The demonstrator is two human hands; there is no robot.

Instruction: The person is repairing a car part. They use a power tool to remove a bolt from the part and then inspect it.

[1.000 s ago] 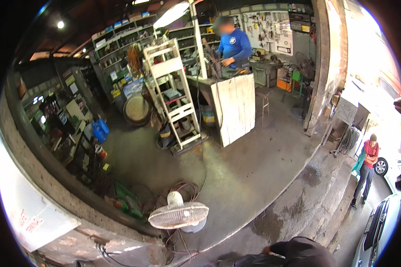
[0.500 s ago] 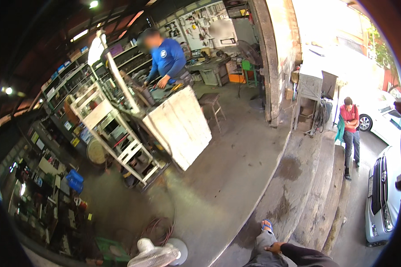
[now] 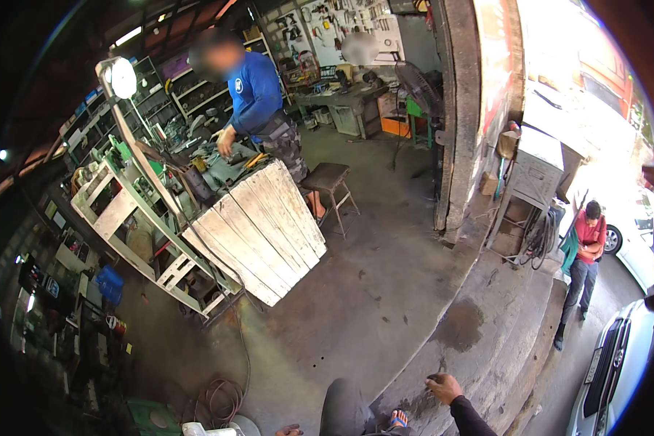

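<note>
My right hand (image 3: 443, 386) is at the lower right, above the concrete step, its fingers curled together; I cannot make out anything in them. My left hand (image 3: 289, 430) only just enters at the bottom edge, near the white fan (image 3: 205, 429), too cut off to read. Between my hands is my grey-trousered leg (image 3: 345, 407), with a sandaled foot (image 3: 398, 419) on the concrete beside it. A coiled hose (image 3: 219, 398) lies beside the fan.
A co-worker in blue (image 3: 258, 87) works at a white plank-fronted bench (image 3: 258, 240), beside a rack (image 3: 120, 211) and stool (image 3: 327, 182). Concrete steps (image 3: 498, 349) descend rightward past a grey metal cabinet (image 3: 530, 174), a person in red (image 3: 588, 247) and parked cars (image 3: 614, 363).
My view has swung; the fan has slid down mostly out of frame. My right hand has lifted away from my trousers, and my left hand has appeared at the lower edge.
</note>
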